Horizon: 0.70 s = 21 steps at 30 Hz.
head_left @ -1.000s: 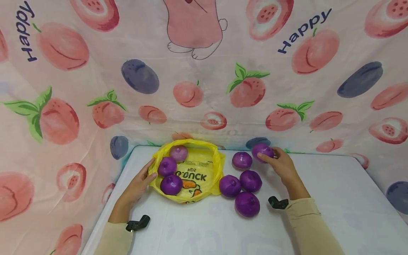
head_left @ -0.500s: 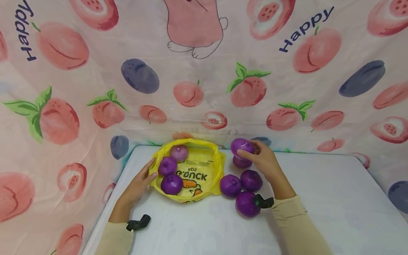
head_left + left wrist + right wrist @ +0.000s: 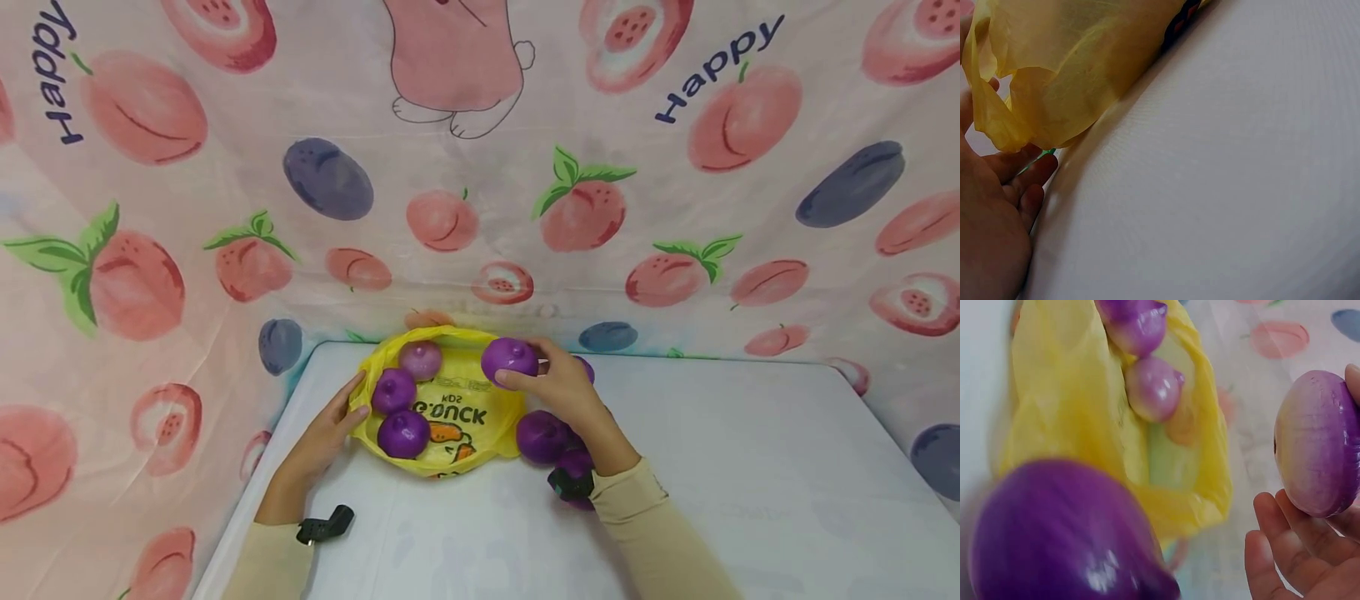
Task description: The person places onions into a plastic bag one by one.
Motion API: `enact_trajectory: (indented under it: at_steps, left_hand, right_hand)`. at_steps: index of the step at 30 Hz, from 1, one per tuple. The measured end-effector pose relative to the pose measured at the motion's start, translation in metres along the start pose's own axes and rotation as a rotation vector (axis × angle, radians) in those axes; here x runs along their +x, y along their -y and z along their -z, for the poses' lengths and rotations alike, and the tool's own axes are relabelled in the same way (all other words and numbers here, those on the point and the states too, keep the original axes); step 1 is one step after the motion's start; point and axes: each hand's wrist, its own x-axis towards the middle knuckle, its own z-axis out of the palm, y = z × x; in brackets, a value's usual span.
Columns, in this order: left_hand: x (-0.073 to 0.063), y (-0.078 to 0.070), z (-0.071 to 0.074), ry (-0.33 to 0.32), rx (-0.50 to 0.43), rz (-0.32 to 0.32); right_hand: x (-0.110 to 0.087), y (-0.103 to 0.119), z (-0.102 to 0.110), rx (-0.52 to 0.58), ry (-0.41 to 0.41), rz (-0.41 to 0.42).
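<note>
My right hand (image 3: 562,383) grips a purple onion (image 3: 509,361) over the right rim of the open yellow plastic bag (image 3: 468,408). In the right wrist view, the onion (image 3: 1319,444) sits between thumb and fingers, its pale base showing. Three onions lie inside the bag along its left wall, the front one (image 3: 404,434) darkest, the back one (image 3: 421,361) paler. At the bag's left side, my left hand (image 3: 318,442) holds the rim, thumb across the edge. The left wrist view shows the bag's thin film (image 3: 1060,69) at that hand's fingers.
More onions stand right of the bag: one in front (image 3: 542,437), others partly hidden behind my right hand and wrist. A white-covered table (image 3: 750,467) extends right and forward. A fruit-printed cloth (image 3: 480,208) rises behind and at the left.
My right hand has carried its onion leftward, past the onion at the back, to the bag's right rim. The left hand and the three bagged onions have stayed in place.
</note>
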Motion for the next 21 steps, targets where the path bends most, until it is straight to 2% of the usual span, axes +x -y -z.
enact_trajectory:
  at_steps: [4,13,21]
  left_hand:
    - [0.001,0.001,0.0,0.004,-0.019,0.006]
    - [0.0,0.0,-0.001,0.004,-0.013,-0.003]
    - [-0.002,-0.001,-0.002,0.001,-0.021,-0.01]
  right_hand:
    - [0.001,0.005,-0.015,0.016,0.02,-0.021]
    - [0.006,0.011,-0.043,0.024,0.047,-0.005]
    - [0.01,0.01,-0.064,0.05,0.082,0.069]
